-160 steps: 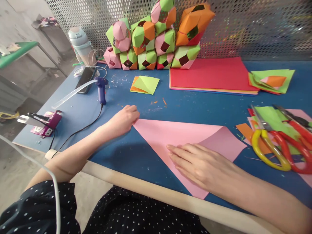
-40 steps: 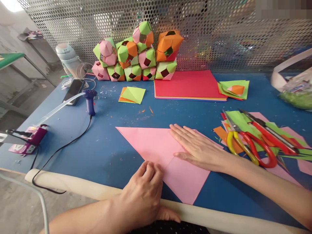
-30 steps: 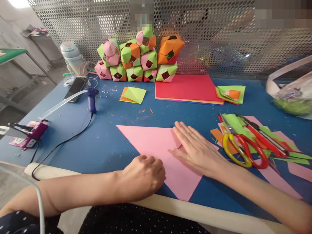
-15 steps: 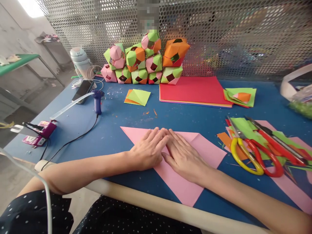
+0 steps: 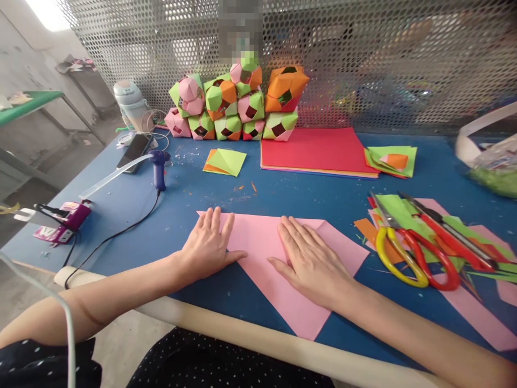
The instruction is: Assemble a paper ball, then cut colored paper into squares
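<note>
A folded sheet of pink paper (image 5: 258, 231) lies on the blue table in front of me, its long folded edge at the far side and one corner pointing toward me. My left hand (image 5: 208, 242) rests flat on the paper's left end, fingers stretched and thumb out to the side. My right hand (image 5: 309, 253) presses flat on the middle-right of the sheet, thumb apart from the fingers. Neither hand grips anything. Part of the paper is hidden under both palms.
Scissors (image 5: 404, 256) and a red cutter knife (image 5: 456, 237) lie on paper scraps at right. A glue gun (image 5: 159, 170) with its cord is at left. Behind stand stacked paper balls (image 5: 228, 126), a red paper stack (image 5: 315, 151) and folded green paper (image 5: 228, 160).
My left hand has slid left along the far edge of the pink paper, away from my right hand. My right hand stays almost in place on the sheet.
</note>
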`<state>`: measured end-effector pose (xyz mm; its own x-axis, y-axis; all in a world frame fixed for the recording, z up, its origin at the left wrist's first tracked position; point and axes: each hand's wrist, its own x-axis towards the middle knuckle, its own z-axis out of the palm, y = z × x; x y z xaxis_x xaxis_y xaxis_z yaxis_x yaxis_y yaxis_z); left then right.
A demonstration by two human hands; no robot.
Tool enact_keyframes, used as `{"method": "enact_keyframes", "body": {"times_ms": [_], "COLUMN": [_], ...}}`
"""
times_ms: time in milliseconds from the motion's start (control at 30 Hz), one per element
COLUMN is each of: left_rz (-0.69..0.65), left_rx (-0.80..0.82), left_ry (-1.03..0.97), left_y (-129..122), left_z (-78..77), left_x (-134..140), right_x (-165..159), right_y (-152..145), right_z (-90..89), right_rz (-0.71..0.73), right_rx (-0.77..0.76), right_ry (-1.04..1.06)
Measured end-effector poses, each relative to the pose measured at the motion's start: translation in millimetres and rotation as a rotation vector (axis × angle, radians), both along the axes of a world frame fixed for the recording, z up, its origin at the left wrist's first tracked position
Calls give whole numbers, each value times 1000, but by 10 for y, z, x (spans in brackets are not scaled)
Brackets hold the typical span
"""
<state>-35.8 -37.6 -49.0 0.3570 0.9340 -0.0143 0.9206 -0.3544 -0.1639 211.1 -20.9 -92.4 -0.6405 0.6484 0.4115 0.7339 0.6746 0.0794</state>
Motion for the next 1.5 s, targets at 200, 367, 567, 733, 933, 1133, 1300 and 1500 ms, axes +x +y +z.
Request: {"method": "enact_keyframes", "body": {"times_ms": [200,367,567,733,933,1133,1300,1500], "left_rz": [68,50,16,-50,-171,-247,-366,-591], "left_rx": [16,39,3,-21,-14,95,516,750], "left_ry": [53,42,15,-18,-294,-707,-927,-874], "left_y": [-27,17,196,322,627,1022,1229,1244], "left_z": [79,180,321,307,474,885,1155,1155], "left_x": [-243,-358,-307,-280,-75,149,123,200], "right_x": [217,498,577,539,351,218,504,455], "right_y": [-7,115,431,675,994,982,853,529], "right_z": [22,97,230,369,860,1622,1894,1921], "right_rz": [-89,-160,-194,-166,-74,-75,-77,103], "right_rx": [6,-27,-238,-333,-452,-389,-320,300], "right_ry": [-68,-97,7,27,144,544,546,358]}}
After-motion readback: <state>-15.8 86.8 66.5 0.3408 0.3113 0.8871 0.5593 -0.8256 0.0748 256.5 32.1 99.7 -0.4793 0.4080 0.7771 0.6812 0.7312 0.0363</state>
